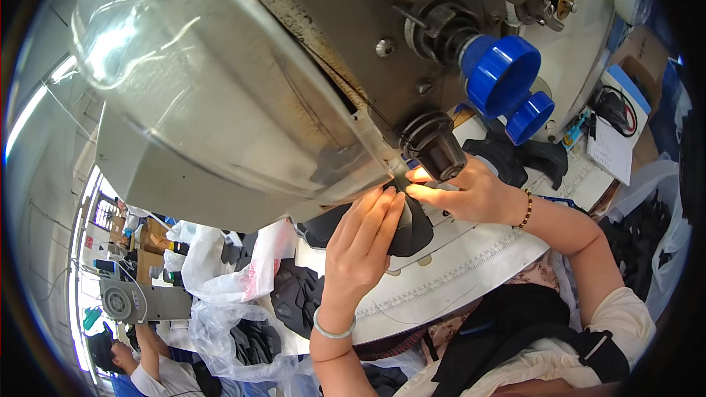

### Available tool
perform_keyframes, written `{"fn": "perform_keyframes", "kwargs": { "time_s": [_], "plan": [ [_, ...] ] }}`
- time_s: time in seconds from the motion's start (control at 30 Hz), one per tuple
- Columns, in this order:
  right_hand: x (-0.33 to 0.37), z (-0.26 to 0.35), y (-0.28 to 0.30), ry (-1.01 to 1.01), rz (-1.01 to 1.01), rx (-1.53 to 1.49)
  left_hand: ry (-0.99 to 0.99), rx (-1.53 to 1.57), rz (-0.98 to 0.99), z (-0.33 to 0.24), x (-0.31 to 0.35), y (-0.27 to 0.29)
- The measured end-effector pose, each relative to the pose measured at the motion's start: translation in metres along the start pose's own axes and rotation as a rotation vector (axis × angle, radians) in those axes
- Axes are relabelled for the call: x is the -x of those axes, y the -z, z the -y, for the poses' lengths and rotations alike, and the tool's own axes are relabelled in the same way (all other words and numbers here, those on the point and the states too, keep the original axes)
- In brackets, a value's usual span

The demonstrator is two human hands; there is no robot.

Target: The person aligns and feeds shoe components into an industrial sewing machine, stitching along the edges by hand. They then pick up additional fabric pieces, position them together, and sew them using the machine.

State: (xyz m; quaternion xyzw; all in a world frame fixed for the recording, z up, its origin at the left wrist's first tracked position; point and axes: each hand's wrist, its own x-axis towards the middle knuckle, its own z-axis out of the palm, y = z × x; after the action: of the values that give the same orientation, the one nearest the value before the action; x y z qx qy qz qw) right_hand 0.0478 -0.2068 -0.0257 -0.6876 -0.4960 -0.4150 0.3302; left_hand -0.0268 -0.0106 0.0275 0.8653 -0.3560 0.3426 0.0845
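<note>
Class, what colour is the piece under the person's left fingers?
The piece is black or very dark grey, best seen in the head view.

L hand [357, 254] w/ fingers [371, 222] extended fwd., R hand [474, 195] angled inward, hands close tog.

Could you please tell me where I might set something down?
The white tabletop looks mostly bare along its front edge, between the left hand and right forearm. Crowded: under the sewing machine, around the black piece, and leftward among plastic bags.
</note>
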Motion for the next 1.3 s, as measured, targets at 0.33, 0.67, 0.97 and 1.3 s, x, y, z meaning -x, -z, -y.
{"fn": "perform_keyframes", "kwargs": {
  "time_s": [0.33, 0.67, 0.97, 1.3],
  "plan": [
    [0.0, 0.001, 0.001, 0.028, 0.014, 0.021, -0.024, -0.016, -0.011, -0.001, 0.0, -0.001],
    [-0.005, 0.0, 0.003, -0.033, 0.02, -0.07, -0.08, -0.12, -0.02, -0.003, -0.001, -0.005],
    [-0.005, 0.002, 0.01, -0.121, 0.044, -0.162, -0.045, -0.13, -0.017, -0.006, 0.0, -0.01],
    [-0.06, -0.007, 0.031, -1.181, -0.069, -0.989, 0.05, -0.038, -0.078, -0.006, 0.0, -0.013]
  ]
}}
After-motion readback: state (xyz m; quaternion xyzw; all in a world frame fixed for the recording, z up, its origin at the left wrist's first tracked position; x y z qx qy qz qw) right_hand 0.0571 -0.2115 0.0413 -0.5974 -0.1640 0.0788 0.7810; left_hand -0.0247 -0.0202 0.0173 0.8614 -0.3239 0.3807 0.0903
